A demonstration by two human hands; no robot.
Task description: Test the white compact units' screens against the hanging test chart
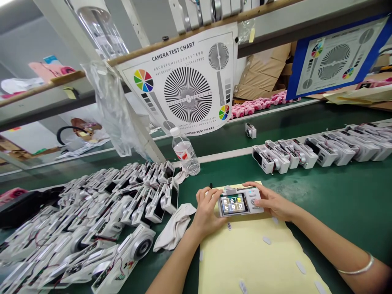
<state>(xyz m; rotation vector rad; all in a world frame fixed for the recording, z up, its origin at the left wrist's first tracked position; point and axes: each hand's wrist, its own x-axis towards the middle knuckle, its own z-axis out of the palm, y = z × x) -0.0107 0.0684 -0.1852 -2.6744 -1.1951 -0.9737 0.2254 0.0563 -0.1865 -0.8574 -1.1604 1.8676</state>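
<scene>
A white compact camera [256, 207] stands upright between my hands, its lit screen facing me with a grid of menu icons. My left hand [206, 210] grips its left end, fingers on the top edge and thumb low. At the right end my right hand [272, 201] holds it, the thumb on the round button pad and a finger along the top. Under the camera lies a pale yellow sheet [245, 253] with several small light pieces on it.
Rows of opened white camera bodies [107, 228] fill the left; another row [321, 149] stands at the right. A cloth [176, 228] and a water bottle [185, 153] are left of the sheet. A camera test chart [186, 87] hangs ahead; one small camera [250, 130] sits beyond the rail.
</scene>
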